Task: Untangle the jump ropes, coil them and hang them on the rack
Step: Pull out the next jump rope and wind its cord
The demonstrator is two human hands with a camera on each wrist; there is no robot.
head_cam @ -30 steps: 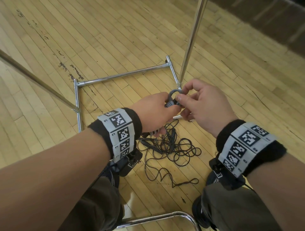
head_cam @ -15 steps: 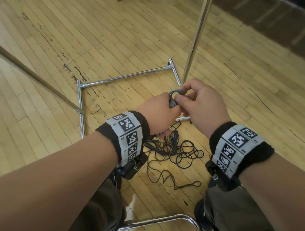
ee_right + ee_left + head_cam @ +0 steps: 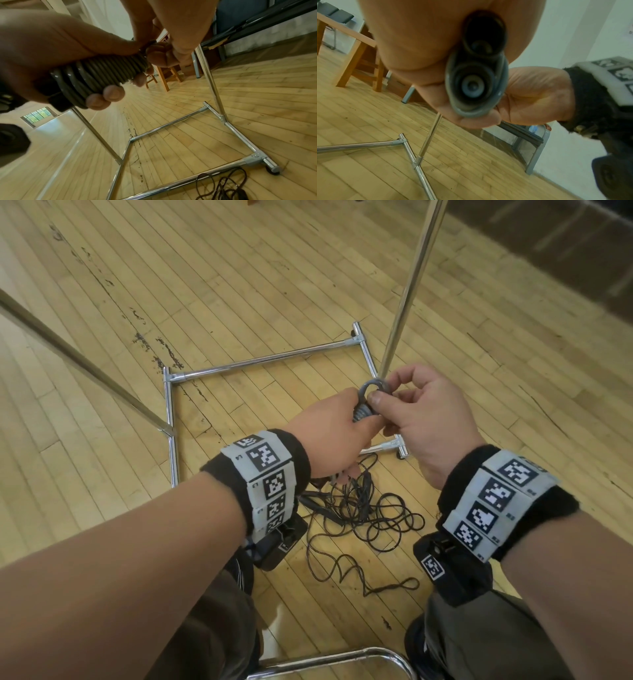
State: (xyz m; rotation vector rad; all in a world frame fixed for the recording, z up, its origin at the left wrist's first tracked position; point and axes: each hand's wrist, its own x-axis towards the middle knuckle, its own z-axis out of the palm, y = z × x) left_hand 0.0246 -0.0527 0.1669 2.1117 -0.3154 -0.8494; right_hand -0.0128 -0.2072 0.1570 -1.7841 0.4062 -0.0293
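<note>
A grey jump rope (image 3: 363, 415) is wound in tight turns round its two black handles, whose ends show in the left wrist view (image 3: 471, 86). My left hand (image 3: 329, 436) grips this bundle (image 3: 102, 71), its fingertips (image 3: 113, 93) curled under the coil. My right hand (image 3: 383, 393) pinches the last grey loop (image 3: 374, 386) at the top of the bundle between thumb and forefinger. A tangled black jump rope (image 3: 370, 515) lies on the floor below my hands. The chrome rack's upright pole (image 3: 407, 285) rises just behind them.
The rack's base bars (image 3: 260, 362) form a rectangle on the wooden floor, with a castor (image 3: 272, 171) at the near right corner. A second slanted pole (image 3: 78, 361) runs at the left. A curved chrome tube (image 3: 329, 660) is by my knees. Wooden furniture legs (image 3: 356, 56) stand further off.
Both hands stay together on the grey bundle. My right thumb and forefinger have shifted on the top loop. The black rope on the floor has not moved.
</note>
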